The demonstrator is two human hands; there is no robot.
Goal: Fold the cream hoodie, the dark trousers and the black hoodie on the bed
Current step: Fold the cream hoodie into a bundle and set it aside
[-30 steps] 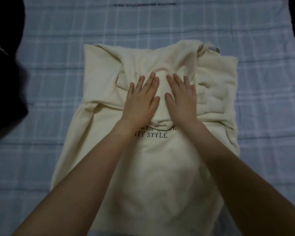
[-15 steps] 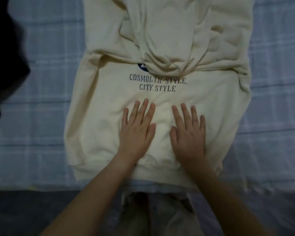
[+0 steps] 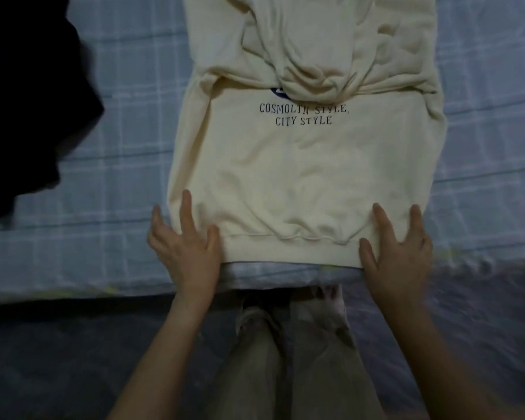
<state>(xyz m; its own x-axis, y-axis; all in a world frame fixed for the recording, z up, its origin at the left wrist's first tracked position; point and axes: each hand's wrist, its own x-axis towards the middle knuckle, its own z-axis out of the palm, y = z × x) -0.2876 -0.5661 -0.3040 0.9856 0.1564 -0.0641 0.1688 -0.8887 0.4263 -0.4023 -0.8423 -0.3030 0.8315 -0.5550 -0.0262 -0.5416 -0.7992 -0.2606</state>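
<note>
Cream hoodie (image 3: 300,177) fold: left grip (image 3: 185,253) and right grip (image 3: 397,256), flat and holding nothing, press near hem (image 3: 288,247) corners; next likely pinch hem, fold far.

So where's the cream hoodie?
Head view: the hoodie lies in the middle of the bed, its hem at the near edge between the left hand and right hand.

Head camera (the only view) looks steeply down — close above the bed (image 3: 119,147).
</note>
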